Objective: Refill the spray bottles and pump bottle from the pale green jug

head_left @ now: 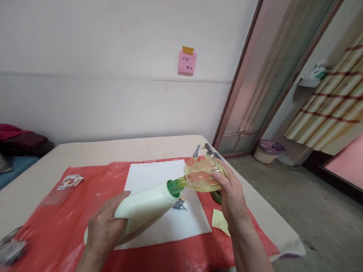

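Observation:
My left hand (105, 225) is wrapped round a pale, whitish-green plastic bottle (148, 203), tilted with its wide mouth up to the right. A green funnel-like piece (175, 186) shows at that mouth. In my right hand (232, 190) is a clear yellow bottle (205, 175), lying nearly sideways, its narrow neck meeting the green piece. Whether liquid flows between them I cannot tell. Below the mouth, a grey spray head (180, 203) rests on a white sheet (191, 223). Grey-topped spray bottles (196, 152) stand partly hidden behind the yellow bottle.
A red plastic cover (98, 188) lies over the cream tabletop (138, 145). On it are a yellow paper pad (221, 220), a dark green round object (217, 195) and a small printed packet (71, 181). A pink note (187, 62) is taped to the wall; a bin (266, 151) stands right.

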A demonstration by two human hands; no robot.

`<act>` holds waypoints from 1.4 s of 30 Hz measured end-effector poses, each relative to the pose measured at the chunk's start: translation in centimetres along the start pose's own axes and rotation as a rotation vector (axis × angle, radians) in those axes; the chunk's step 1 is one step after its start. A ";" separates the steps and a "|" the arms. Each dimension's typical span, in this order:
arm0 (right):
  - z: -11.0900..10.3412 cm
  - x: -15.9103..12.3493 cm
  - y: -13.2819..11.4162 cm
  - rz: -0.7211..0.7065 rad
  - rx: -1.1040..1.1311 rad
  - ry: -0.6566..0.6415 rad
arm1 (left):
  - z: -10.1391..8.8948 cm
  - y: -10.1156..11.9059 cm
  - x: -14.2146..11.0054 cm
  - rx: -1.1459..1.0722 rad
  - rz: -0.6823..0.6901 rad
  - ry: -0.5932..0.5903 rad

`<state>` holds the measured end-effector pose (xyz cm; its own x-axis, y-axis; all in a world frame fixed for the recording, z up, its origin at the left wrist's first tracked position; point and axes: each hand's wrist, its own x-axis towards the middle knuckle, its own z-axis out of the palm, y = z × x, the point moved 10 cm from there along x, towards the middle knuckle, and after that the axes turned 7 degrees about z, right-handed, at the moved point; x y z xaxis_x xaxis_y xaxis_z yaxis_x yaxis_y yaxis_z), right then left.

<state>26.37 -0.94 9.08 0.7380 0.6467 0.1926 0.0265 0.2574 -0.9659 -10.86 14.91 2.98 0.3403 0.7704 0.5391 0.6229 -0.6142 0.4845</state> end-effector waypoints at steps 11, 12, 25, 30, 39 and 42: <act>0.6 -0.1 -1.8 -0.016 -0.090 0.007 | 0.0 -0.1 0.0 0.026 0.049 0.022; 0.6 -0.1 -2.0 -0.027 -0.106 0.005 | -0.1 -0.2 -0.1 0.028 0.047 0.023; 1.8 -1.4 -5.2 -0.183 -0.348 0.010 | -0.6 0.8 0.1 0.036 0.090 0.062; 3.3 -2.7 -7.2 -0.352 -0.425 -0.031 | -0.3 -0.4 0.1 0.044 0.057 0.018; 5.4 -4.9 -8.9 -0.565 -0.514 -0.142 | -1.0 0.3 0.2 -0.010 0.001 0.039; 5.9 -5.1 -8.6 -0.557 -0.517 -0.189 | -1.2 0.4 0.2 -0.030 -0.028 0.050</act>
<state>18.36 -2.21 17.41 0.3974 0.6438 0.6539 0.7044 0.2427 -0.6670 -11.39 14.62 4.10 0.2868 0.7783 0.5586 0.6101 -0.5979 0.5199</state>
